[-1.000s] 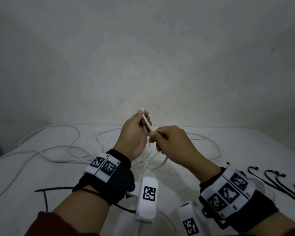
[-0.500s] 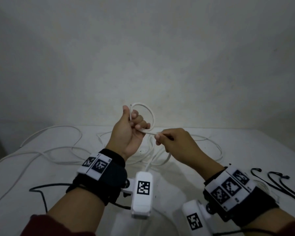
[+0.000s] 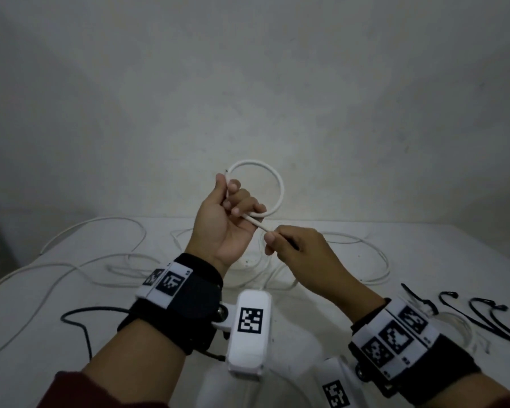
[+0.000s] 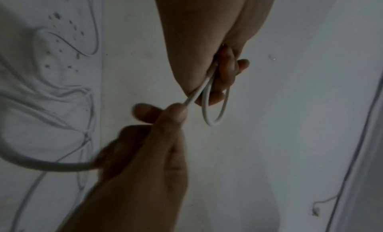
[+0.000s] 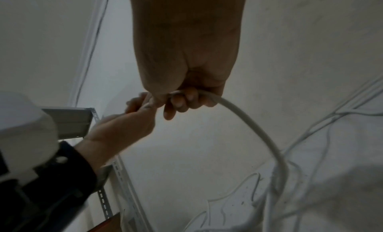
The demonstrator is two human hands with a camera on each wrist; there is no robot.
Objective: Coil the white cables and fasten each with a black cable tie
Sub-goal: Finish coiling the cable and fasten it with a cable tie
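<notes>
Left hand [image 3: 224,219] grips white cable [image 3: 280,189] loop; right hand [image 3: 301,254] pinches cable just below.

Smooth, matt white plastic sheathing seen on the white cable [image 3: 278,184], thin glossy black plastic on the cable ties [image 3: 480,318], matt white cloth spread over the table [image 3: 71,290], black fabric wristbands [image 3: 189,307], perforated grey metal shelf upright [image 5: 103,201].
</notes>
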